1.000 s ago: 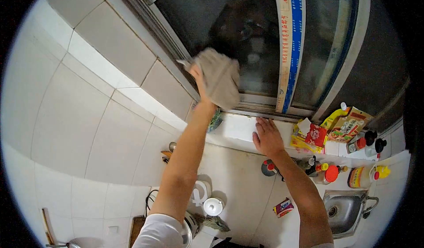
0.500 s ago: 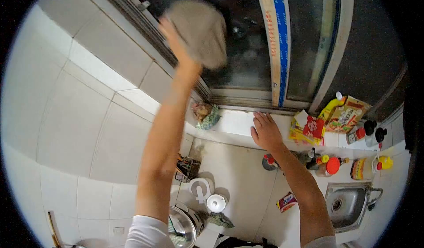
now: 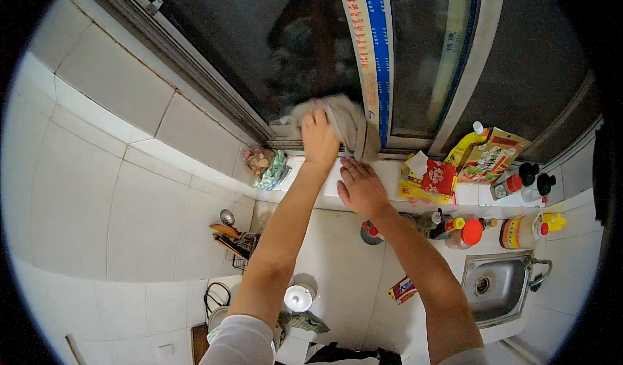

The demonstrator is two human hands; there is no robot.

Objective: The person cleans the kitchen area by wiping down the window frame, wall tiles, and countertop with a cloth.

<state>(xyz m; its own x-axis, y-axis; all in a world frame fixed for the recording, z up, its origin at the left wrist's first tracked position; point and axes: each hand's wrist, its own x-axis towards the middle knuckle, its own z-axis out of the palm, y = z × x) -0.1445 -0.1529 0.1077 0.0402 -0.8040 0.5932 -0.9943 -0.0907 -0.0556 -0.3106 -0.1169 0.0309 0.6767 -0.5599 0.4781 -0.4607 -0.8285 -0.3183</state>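
Cloth: grey-brown, creased, limp; gripped beneath left hand. Right hand: empty, palm down, just beside.

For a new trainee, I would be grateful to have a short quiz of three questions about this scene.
1. Which hand is on the grey-brown cloth?
2. True or false: the right hand is holding a bottle.
3. In the picture, the sink lies: A) left of both hands; B) between the hands; C) right of both hands.

Key:
1. The left hand.
2. False; it rests on the windowsill.
3. C.
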